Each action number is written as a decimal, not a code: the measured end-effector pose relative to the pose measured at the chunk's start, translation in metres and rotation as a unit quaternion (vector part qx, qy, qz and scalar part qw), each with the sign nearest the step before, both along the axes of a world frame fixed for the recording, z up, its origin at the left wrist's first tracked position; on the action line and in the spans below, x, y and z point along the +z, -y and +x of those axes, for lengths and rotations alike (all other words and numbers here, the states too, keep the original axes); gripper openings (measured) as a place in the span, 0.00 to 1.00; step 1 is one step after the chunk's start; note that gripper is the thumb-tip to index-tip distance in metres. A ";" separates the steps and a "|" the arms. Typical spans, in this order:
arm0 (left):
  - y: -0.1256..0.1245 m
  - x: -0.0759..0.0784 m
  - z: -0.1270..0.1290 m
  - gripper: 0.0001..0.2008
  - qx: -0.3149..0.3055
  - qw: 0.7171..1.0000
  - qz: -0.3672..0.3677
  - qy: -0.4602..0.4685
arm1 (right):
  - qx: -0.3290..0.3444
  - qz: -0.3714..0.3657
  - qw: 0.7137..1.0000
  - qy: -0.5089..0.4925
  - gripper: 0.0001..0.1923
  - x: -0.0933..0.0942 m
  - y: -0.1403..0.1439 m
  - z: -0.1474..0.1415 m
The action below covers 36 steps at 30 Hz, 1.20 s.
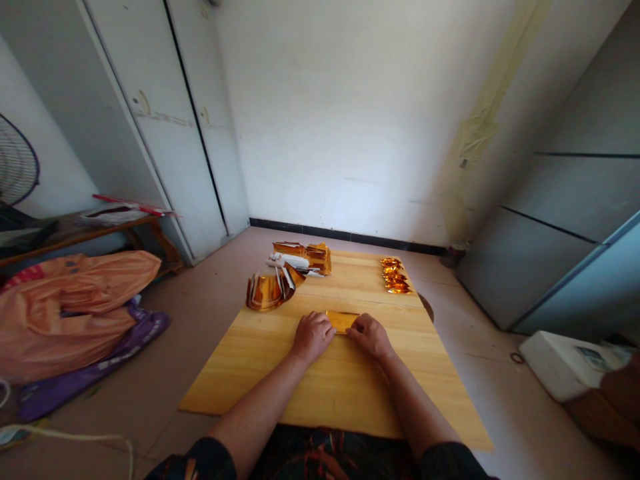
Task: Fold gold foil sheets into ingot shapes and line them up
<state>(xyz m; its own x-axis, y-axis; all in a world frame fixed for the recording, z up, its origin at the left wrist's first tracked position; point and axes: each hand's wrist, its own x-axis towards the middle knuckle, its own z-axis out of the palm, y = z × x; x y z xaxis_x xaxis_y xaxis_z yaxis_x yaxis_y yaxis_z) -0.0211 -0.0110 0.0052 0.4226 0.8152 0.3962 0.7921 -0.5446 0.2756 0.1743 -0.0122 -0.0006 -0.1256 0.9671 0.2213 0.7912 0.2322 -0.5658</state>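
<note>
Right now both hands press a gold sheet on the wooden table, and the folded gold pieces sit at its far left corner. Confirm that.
Not quite. The folded gold pieces sit at the wooden table's far right; the head view shows this. Both the left hand and right hand do press the gold sheet.

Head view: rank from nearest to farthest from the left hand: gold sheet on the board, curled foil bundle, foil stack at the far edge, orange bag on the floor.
From the left hand:
1. Gold sheet, under the fingertips, between both hands.
2. Curled foil bundle, just beyond, on the board's left.
3. Foil stack, at the board's far edge.
4. Orange bag, on the floor, far left.
</note>
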 end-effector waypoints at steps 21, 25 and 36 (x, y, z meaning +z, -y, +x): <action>-0.008 -0.018 0.002 0.23 0.076 0.994 0.034 0.072 | -0.052 -0.034 0.994 -0.088 0.08 0.000 0.006 0.000; -0.009 -0.017 -0.001 0.25 0.046 0.995 0.014 0.088 | -0.022 -0.043 0.998 -0.047 0.20 -0.002 0.007 -0.001; -0.009 -0.018 -0.010 0.14 -0.080 0.991 -0.011 0.108 | 0.087 0.016 0.991 0.099 0.12 0.003 0.009 0.007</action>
